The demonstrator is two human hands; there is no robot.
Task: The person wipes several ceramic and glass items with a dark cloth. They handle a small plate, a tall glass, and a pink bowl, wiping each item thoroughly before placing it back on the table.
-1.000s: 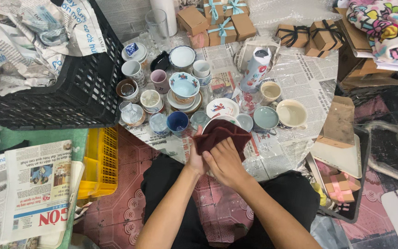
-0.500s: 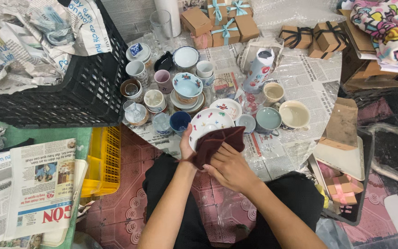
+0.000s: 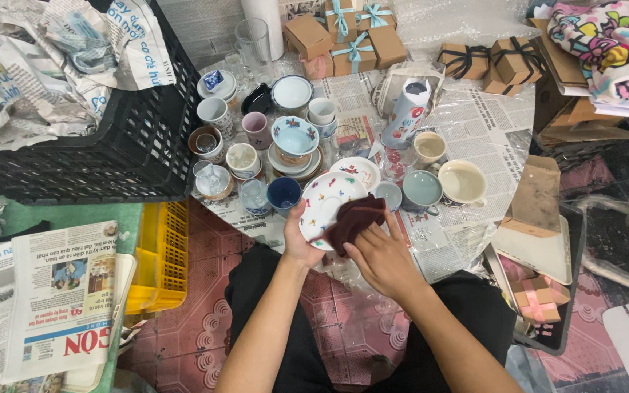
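Left hand [image 3: 298, 236] grips the plate [image 3: 327, 204] by its lower-left rim, tilted face-up just in front of the cups [image 3: 285, 156], while the right hand [image 3: 381, 256] presses a maroon cloth [image 3: 354, 220] onto its right edge.

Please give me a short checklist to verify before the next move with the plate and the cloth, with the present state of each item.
1. Left hand grips the patterned plate at its lower left rim: ok.
2. Right hand presses the dark red cloth onto the plate's right side: ok.
3. Plate held apart from the dark blue cup beside it: cannot tell, they look very close.
4. Whether the plate face is clean under the cloth: cannot tell, covered.
5. Free space on the newspaper to set the plate down: not ok near the hands, cups crowd that area.
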